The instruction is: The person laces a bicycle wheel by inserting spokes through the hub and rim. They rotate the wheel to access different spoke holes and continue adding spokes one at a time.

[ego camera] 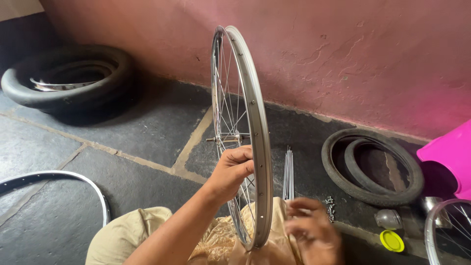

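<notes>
The left hand (pixel 234 169) is wrapped around the silver spoked bicycle wheel rim (pixel 255 127), fingers curled over its near edge just below the hub axle (pixel 223 140), and that closed grip holds the wheel upright on its edge, its bottom resting in the lap on the tan cloth (pixel 147 230) over the knees. The right hand (pixel 311 228) sits low on the other side of the rim, blurred, fingers loosely bent and partly spread; whether it pinches anything I cannot tell. Just above it, a bundle of thin loose steel spokes (pixel 288 172) lies on the dark stone slab floor (pixel 147 127), close beside the wheel, and a small cluster of little metal nipples (pixel 330 207) sits a bit to the right. Further right, a worn black rubber tyre (pixel 373 167) lies flat with a second ring of rubber inside it, and near it a small clear jar (pixel 387 218) and a round yellow-green lid (pixel 392 240). A bright pink plastic tub (pixel 449 154) shows at the right edge, with part of another spoked wheel (pixel 444 230) below it. Off to the far left, a fat black tyre (pixel 66 78) rests by the pink plastered wall (pixel 343 54), and a bare chrome rim (pixel 64 179) curves across the floor.
</notes>
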A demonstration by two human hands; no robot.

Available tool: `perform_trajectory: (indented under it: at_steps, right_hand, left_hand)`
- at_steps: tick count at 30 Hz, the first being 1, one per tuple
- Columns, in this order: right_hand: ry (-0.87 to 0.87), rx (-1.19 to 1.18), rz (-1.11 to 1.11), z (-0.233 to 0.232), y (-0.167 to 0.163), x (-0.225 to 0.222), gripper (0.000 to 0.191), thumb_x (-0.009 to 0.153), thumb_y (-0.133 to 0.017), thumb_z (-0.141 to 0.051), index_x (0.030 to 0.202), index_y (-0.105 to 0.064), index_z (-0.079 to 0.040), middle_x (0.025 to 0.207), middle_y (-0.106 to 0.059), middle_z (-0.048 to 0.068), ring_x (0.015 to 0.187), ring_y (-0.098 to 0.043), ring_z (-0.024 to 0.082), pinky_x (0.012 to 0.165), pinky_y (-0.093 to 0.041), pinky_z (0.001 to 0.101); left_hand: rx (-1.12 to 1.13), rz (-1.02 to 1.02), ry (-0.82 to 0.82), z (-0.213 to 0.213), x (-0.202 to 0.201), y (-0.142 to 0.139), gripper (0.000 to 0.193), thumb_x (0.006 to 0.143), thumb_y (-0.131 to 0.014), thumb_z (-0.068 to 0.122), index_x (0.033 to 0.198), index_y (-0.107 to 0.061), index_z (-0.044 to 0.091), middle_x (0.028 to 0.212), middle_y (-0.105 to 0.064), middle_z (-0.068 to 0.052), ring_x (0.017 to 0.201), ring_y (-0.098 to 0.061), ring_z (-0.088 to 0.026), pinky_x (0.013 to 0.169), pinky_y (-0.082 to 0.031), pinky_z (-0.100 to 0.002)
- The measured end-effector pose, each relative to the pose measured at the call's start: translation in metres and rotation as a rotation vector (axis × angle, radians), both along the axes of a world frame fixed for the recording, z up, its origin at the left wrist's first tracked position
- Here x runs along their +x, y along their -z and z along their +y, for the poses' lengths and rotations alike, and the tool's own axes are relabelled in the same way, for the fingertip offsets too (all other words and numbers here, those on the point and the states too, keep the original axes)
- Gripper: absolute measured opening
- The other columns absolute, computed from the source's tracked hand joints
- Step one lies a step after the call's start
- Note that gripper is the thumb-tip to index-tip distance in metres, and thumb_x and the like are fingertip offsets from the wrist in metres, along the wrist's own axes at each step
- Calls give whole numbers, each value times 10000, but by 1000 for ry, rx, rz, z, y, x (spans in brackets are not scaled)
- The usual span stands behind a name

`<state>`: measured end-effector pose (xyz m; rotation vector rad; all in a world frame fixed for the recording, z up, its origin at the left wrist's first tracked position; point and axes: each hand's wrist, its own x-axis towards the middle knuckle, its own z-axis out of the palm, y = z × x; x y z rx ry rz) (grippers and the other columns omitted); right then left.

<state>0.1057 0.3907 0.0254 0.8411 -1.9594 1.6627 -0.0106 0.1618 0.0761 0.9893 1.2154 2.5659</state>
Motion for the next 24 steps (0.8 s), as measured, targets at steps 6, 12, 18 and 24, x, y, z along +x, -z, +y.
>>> perform_trajectory:
  at_steps: [6,12,18,24]
  right_hand:
    - [428,135,187,-27,-84,4,273,886,-740,24,1136,-754,-85,988,-722,60,858,-725,114,744,-575,215]
    - [561,336,365,-71,-136,-4,229,888,-759,3,1107,-718,-44,989,-712,79,853,-726,164,740,-564,249]
    - [590,448,436,-84,-147,-9,253,834,-789,6,1072,-728,-55,954,-641,55,835,-657,199,717,-531,329]
    - [647,491,453,-92,-142,-10,294,805,-783,40,1075,-732,-65,952,-617,48,860,-617,232,756,-502,369]
  left_hand:
    - [27,22,29,2,4,0,112,933,-783,109,973,-767,5,998,-714,-59,905,-665,-147,826,-551,-304]
    - [37,13,76,1,5,-1,147,950,-789,137,1013,-772,5,1010,-713,-69,921,-665,-156,852,-554,-312]
    - [36,8,9,0,4,3,154,930,-799,138,1012,-762,13,1066,-699,-55,983,-651,-149,895,-534,-314]
    - [19,-7,31,-2,4,5,184,940,-788,173,1015,-753,8,1064,-695,-52,994,-649,-152,908,-536,-319]
